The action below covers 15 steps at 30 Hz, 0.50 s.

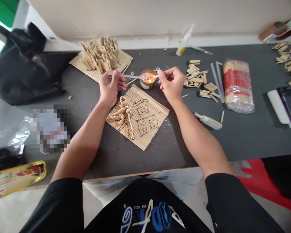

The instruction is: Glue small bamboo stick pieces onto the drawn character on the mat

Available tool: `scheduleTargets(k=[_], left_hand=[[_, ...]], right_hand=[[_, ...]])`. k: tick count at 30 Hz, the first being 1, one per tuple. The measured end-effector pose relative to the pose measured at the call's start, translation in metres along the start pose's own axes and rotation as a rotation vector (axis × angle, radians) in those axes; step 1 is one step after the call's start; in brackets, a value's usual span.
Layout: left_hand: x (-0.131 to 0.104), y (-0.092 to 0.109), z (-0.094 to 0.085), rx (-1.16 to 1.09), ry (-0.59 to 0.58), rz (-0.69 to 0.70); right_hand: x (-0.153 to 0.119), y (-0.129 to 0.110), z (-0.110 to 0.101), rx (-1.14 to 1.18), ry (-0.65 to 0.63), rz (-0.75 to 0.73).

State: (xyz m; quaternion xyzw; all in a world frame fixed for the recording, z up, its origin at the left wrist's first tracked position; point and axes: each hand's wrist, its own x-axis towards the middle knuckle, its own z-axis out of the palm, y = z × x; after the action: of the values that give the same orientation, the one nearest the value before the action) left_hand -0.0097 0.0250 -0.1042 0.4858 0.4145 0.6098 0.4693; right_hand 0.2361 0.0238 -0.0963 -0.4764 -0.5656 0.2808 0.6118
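Pinched in my left hand (111,86) is a translucent glue stick (131,76), its far tip over a lit candle (147,85) in a round tin. My right hand (172,84) grips a short wooden stick (155,76) between thumb and fingers, its end close to the flame from the other side. Below the candle lies a square board of thin wooden sticks (145,140), marked with black outlined characters. Short sticks (123,113) stand upright along the outlines on its left part.
At the back left, a second stick board (75,62) carries many upright sticks (103,53). To the right are loose stick pieces (195,76), glue sticks (217,81), a wrapped bundle (238,85) and a small glue bottle (210,122). Another bottle (184,43) stands behind.
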Motion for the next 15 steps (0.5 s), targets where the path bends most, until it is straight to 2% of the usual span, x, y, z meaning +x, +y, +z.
scheduleTargets(k=[8,15], left_hand=[[0.0015,0.0014,0.0050,-0.023,0.055,0.019],[0.0018,0.0007,0.0053,-0.040,0.041,0.038]], right_hand=[[0.0036,0.0003,-0.0057,-0.125,-0.084,-0.065],[0.0037,0.0031,-0.0041,-0.094,-0.085,-0.084]])
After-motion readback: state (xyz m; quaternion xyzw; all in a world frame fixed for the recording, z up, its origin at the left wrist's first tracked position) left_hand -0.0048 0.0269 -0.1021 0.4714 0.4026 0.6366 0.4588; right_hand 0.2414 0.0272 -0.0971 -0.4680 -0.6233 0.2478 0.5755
